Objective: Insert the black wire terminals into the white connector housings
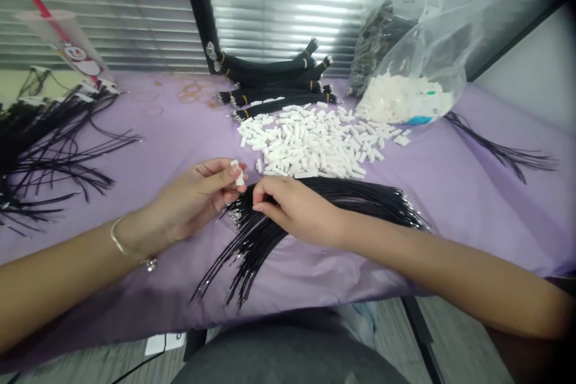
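My left hand (pixel 198 192) pinches a small white plastic connector housing (pixel 238 173) between thumb and fingertips. My right hand (pixel 292 207) rests on a loose bundle of thin black wires (pixel 355 195), its fingers closed on some wires near their metal-tipped ends. The bundle fans out over the purple table cover (pixel 135 132) beneath my right hand and toward my left. A heap of similar white housings (pixel 310 144) lies just beyond both hands. A bangle (pixel 130 246) circles my left wrist.
Tied bundles of black wires (pixel 279 81) lie at the back, beside a clear plastic bag (pixel 405 96) of white housings. More loose black wires (pixel 49 156) spread at the left, and another bunch (pixel 504 150) lies at the right. A plastic cup with a red straw (pixel 67 42) stands back left.
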Tool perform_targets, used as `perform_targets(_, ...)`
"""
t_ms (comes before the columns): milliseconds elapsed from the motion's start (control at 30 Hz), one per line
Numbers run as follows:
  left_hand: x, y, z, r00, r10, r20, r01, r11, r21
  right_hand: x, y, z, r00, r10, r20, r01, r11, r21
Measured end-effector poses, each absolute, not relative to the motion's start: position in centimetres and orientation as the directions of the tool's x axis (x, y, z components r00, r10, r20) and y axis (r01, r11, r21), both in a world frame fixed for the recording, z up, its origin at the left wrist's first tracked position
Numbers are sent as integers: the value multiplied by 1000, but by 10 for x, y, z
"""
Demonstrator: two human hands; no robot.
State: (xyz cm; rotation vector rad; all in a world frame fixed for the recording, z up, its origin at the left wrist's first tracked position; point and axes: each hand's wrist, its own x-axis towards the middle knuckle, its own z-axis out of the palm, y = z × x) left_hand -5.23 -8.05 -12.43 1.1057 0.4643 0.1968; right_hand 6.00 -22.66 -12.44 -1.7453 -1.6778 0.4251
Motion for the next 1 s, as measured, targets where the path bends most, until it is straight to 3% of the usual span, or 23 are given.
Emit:
perform_targets(200,-62,-94,-126,877,362,-315,112,483,868,62,-237,-125,221,947,233,553,75,-830)
perform_targets(500,-59,-88,-130,884,309,-350,201,425,883,72,-238,-129,188,914,360,570,197,-798)
perform_targets(700,-60,-88,-129,901,275,-337,203,418,885,71,-240,-129,286,916,282,518,101,-850)
perform_targets(1000,-60,-89,-129,897,271,-349,220,409,885,68,-242,-128,259,937,234,493,80,-866)
